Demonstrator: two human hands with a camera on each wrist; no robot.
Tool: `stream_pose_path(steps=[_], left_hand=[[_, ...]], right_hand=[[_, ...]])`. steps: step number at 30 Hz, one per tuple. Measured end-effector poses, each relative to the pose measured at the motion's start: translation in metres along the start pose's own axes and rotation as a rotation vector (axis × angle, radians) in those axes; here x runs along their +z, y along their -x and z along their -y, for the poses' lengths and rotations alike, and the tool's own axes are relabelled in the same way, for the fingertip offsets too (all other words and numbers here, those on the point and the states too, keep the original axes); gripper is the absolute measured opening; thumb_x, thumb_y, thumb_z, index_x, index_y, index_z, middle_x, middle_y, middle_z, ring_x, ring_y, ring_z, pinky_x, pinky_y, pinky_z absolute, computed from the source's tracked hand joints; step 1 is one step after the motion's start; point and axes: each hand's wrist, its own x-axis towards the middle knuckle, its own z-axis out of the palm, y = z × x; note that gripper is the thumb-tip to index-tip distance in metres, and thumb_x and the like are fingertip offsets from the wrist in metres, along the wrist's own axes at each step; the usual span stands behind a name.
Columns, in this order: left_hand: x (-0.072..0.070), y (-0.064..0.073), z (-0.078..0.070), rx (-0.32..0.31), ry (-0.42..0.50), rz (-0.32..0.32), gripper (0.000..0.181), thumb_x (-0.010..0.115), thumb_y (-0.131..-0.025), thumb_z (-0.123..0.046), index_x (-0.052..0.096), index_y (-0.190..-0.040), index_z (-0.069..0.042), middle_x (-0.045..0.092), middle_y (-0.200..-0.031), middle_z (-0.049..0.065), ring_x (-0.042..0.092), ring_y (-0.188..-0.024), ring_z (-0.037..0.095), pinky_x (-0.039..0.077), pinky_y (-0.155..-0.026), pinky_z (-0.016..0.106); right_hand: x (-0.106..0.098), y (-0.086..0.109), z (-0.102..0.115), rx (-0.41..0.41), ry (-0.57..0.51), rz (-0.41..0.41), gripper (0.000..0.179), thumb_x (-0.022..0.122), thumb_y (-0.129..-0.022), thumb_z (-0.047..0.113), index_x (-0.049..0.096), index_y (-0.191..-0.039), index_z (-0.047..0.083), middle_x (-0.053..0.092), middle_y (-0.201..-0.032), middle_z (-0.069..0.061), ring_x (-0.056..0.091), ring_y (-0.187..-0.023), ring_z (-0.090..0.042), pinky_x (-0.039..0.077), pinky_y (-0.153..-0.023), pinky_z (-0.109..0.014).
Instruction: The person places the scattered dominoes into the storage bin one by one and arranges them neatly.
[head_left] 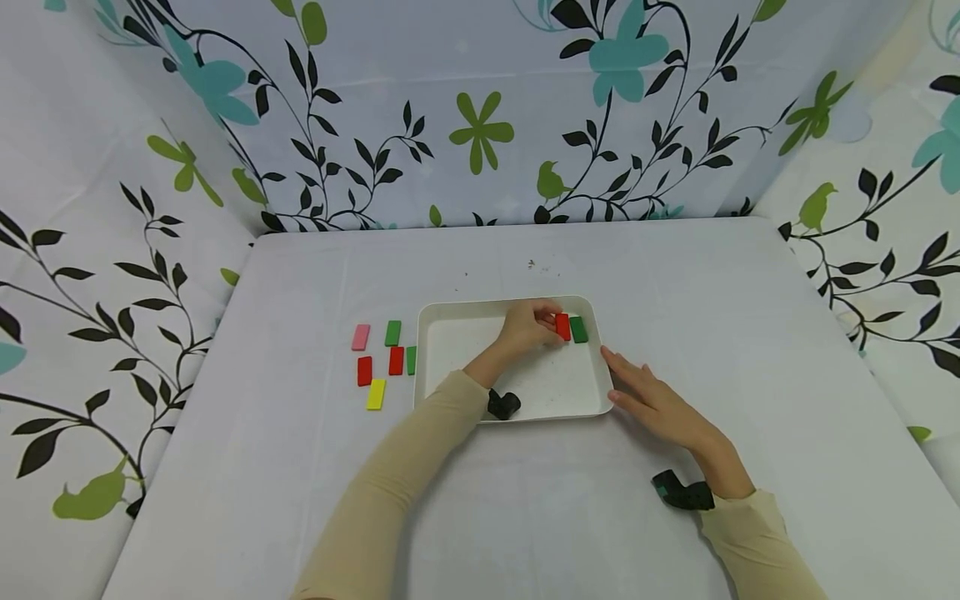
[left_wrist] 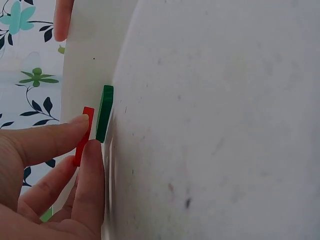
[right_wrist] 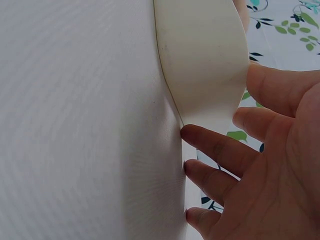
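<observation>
My left hand (head_left: 527, 327) reaches over the white tray (head_left: 457, 342) and pinches a small red block (head_left: 562, 327) between thumb and fingers near the tray's far right corner. Just right of it, a green block (head_left: 578, 329) lies in the tray. In the left wrist view, the red block (left_wrist: 84, 142) stands on edge in the fingers, a narrow gap from the green block (left_wrist: 104, 114). Against the tray's right side rests my right hand (head_left: 663, 408), fingers spread and nearly straight. The right wrist view shows its fingertips at the tray's outer wall (right_wrist: 205, 60).
Left of the tray, on the white-covered table (head_left: 285, 467), lie several loose blocks: a pink one (head_left: 361, 337), a yellow one (head_left: 376, 394), red ones and green ones. One green block (head_left: 411, 360) sits right by the tray's left rim. Leaf-patterned cloth (head_left: 480, 133) surrounds the table.
</observation>
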Motion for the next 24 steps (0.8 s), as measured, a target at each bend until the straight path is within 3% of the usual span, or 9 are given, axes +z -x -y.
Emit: stream_pose_path(steps=[8, 15, 24], left_hand=[[0.0001, 0.0005, -0.0003, -0.015, -0.036, -0.003, 0.046, 0.079, -0.07, 0.009, 0.07, -0.114, -0.002, 0.066, -0.093, 0.012, 0.056, -0.078, 0.014, 0.047, -0.062, 0.016], [0.0039, -0.0054, 0.0053, 0.012, -0.108, -0.008, 0.045, 0.081, -0.07, 0.005, 0.071, -0.113, -0.003, 0.067, -0.09, 0.011, 0.056, -0.077, 0.012, 0.045, -0.062, 0.015], [0.0062, -0.0083, 0.0068, 0.022, -0.135, -0.006, 0.047, 0.082, -0.07, 0.004, 0.071, -0.115, -0.003, 0.067, -0.089, 0.01, 0.056, -0.077, 0.012, 0.044, -0.061, 0.014]], right_hand=[[0.0002, 0.0, 0.0, 0.003, -0.007, 0.002, 0.065, 0.05, -0.102, 0.025, 0.019, -0.157, 0.013, 0.02, -0.162, -0.016, 0.015, -0.148, -0.043, 0.002, -0.116, -0.066], [0.001, 0.0002, -0.0001, 0.005, -0.007, 0.002, 0.065, 0.05, -0.102, 0.026, 0.018, -0.157, 0.014, 0.02, -0.162, -0.016, 0.015, -0.148, -0.043, 0.002, -0.116, -0.066], [0.0012, -0.0006, -0.0005, 0.004, -0.006, 0.001, 0.065, 0.051, -0.102, 0.025, 0.018, -0.157, 0.012, 0.02, -0.161, -0.016, 0.015, -0.148, -0.043, 0.002, -0.115, -0.067]])
